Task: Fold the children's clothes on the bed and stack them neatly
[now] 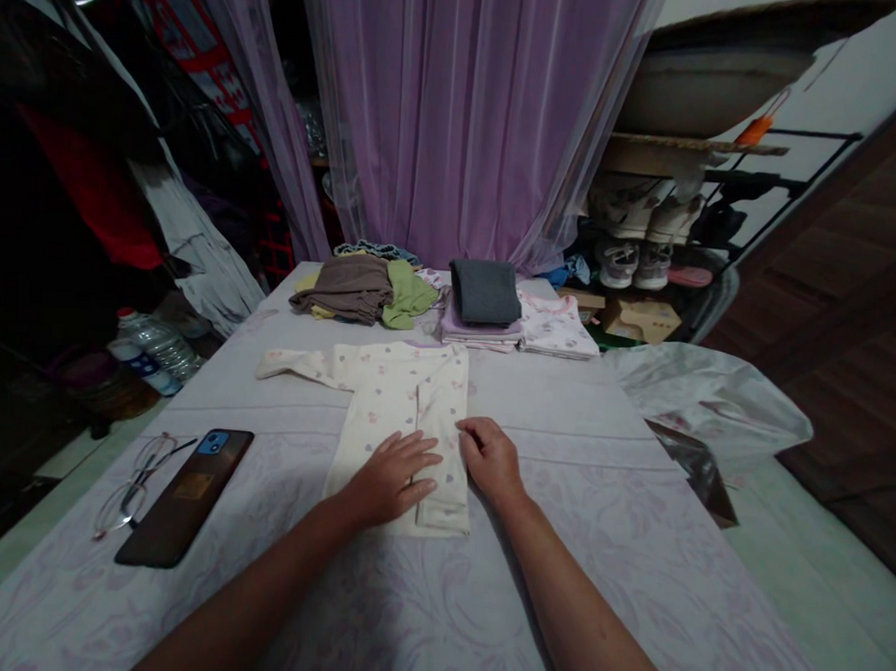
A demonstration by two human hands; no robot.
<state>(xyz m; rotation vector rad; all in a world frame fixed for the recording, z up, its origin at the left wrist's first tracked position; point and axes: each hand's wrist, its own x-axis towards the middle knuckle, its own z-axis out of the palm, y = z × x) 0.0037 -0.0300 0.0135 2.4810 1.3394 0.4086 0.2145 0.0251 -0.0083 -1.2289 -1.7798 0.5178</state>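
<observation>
A small cream garment with a dotted print (391, 403) lies flat on the pale patterned cloth (572, 542), one sleeve stretched out to the left and its right side folded inward. My left hand (392, 476) rests flat on the garment's lower part, fingers stretched out. My right hand (491, 457) sits at the garment's right edge with its fingers curled and pinching the fold.
Behind the garment are an unfolded brown and green pile (360, 289) and folded stacks topped by a grey piece (484, 291). A phone (186, 495) and glasses (134, 484) lie at the left, a water bottle (154, 348) beyond them. A plastic bag (704, 399) lies at the right.
</observation>
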